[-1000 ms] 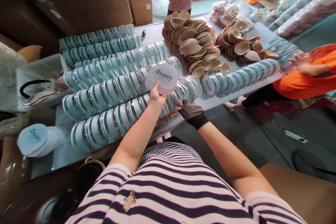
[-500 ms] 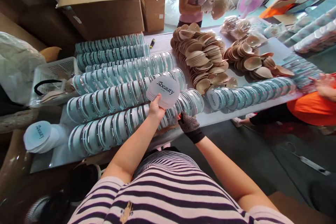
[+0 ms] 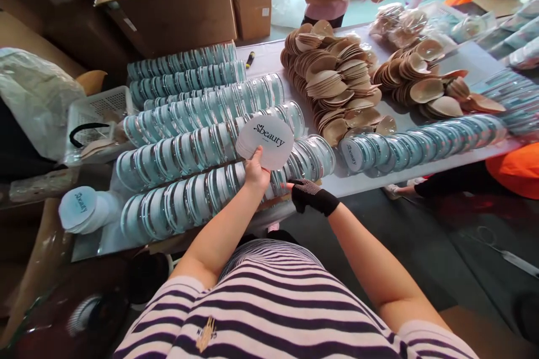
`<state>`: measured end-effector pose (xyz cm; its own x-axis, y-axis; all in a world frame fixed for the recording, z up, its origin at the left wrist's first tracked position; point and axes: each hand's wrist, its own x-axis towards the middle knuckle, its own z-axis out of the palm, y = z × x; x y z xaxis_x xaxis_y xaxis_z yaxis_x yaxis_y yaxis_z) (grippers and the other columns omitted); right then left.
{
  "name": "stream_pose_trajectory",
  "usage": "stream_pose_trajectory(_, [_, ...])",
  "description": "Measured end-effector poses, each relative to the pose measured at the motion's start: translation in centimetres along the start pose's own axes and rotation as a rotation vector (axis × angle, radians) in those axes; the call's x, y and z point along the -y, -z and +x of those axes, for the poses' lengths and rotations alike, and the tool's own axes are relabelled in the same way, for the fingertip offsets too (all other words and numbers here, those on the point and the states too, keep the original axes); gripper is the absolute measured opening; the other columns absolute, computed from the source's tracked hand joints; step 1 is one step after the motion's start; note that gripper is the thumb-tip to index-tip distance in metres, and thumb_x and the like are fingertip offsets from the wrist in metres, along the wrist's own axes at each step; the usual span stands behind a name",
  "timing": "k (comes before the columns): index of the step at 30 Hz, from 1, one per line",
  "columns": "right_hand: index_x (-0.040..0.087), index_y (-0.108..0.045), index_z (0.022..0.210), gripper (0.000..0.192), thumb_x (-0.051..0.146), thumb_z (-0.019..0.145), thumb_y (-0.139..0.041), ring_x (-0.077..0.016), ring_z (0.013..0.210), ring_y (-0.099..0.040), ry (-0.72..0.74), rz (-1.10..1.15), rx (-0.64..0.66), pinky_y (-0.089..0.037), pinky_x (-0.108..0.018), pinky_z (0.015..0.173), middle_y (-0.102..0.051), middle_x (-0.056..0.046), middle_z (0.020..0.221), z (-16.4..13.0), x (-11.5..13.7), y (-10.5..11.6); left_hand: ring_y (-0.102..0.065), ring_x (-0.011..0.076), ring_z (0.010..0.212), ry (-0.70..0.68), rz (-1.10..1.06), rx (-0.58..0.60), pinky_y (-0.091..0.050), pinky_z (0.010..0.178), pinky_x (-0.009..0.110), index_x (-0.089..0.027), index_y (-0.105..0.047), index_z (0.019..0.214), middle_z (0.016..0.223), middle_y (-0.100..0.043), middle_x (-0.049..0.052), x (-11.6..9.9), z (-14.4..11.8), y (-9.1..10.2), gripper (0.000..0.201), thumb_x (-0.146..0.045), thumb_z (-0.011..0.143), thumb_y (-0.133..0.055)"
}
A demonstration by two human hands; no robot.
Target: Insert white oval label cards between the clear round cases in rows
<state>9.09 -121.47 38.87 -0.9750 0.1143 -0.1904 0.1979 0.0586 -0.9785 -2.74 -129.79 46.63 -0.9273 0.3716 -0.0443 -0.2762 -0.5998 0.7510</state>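
Your left hand (image 3: pixel 256 171) pinches a thin stack of printed cards (image 3: pixel 264 142) by its lower edge, above the table's near edge. They look light, slick and bendy. Your gloved right hand (image 3: pixel 306 195) curls just beside, whether grasping anything I cannot tell.

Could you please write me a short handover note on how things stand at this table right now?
Left hand: bare, holds a fanned stack of round white "beauty" cards above the nearest rows.
Right hand: in a dark dotted glove, at the table edge by the end of the front row of clear round cases; I cannot tell whether it grips anything.
Done, as far as shows: many rows of cases lie with cards inside.
Left: the cards in hand, another card pile at the left end, and the beige cups heaped further back.
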Motion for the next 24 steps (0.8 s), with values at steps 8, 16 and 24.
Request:
stream_pose_trajectory(8, [0.017, -0.071, 0.101, 0.042, 0.044, 0.096, -0.039, -0.0253, 0.095, -0.068, -0.025, -0.831, -0.725, -0.05, -0.035, 0.081, -0.073, -0.014, 0.1, -1.0, 4.6, -0.3, -0.068, 0.0206, 0.112, 0.033, 0.033, 0.01, -0.054, 0.099, 0.039, -0.023, -0.064, 0.123, 0.116, -0.074, 0.006, -1.7, -0.9, -0.3, 0.037, -0.012, 0.087, -0.064])
stream_pose_trajectory(16, [0.008, -0.046, 0.143, 0.063, 0.047, 0.093, -0.043, -0.027, 0.141, -0.04, 0.545, -0.707, -1.033, -0.036, -0.045, 0.114, -0.046, -0.02, 0.148, -2.2, 6.6, -3.8, -0.072, 0.0212, 0.09, -0.026, 0.136, 0.061, -0.055, 0.093, 0.037, -0.017, -0.074, 0.093, 0.087, -0.077, 0.004, -3.7, -4.0, 4.0, 0.027, -0.01, 0.067, -0.079])
stream_pose_trajectory(24, [0.011, -0.064, 0.122, 0.051, 0.047, 0.091, -0.042, -0.0262, 0.105, -0.067, 0.322, -0.354, -1.187, -0.055, -0.038, 0.088, -0.07, -0.019, 0.116, -3.0, 5.0, -6.3, -0.072, 0.0203, 0.095, 0.119, 0.115, 0.041, -0.055, 0.096, 0.037, -0.018, -0.074, 0.094, 0.087, -0.077, 0.003, -4.3, -3.7, 3.7, 0.026, -0.005, 0.071, -0.076])
